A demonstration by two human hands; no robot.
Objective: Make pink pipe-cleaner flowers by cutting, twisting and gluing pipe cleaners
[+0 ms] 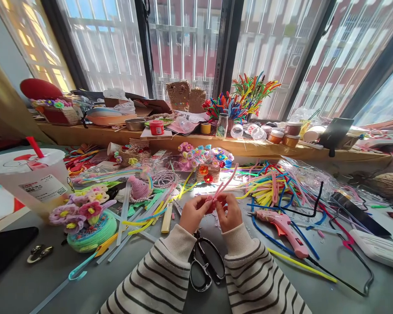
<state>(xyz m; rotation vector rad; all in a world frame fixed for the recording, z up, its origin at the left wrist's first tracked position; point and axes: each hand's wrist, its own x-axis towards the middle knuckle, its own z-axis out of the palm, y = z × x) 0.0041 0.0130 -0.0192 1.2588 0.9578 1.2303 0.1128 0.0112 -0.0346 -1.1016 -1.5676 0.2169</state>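
Pink pipe cleaner (218,191): beyond the scissors (206,263), long end slanting away rightward.
Left hand (194,213): pinches it.
Right hand (228,214): pinches also, equally near.

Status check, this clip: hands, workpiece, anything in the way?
Left hand, right hand: both pinching pink pipe-cleaner piece. Loose end sticking out beyond. Possible obstruction: scissors between sleeves.

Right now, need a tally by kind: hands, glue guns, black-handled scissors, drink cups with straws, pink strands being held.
Hands: 2
Glue gun: 1
Black-handled scissors: 1
Drink cup with straw: 1
Total: 5
Pink strands overlap in the fingers; can't count, left out.
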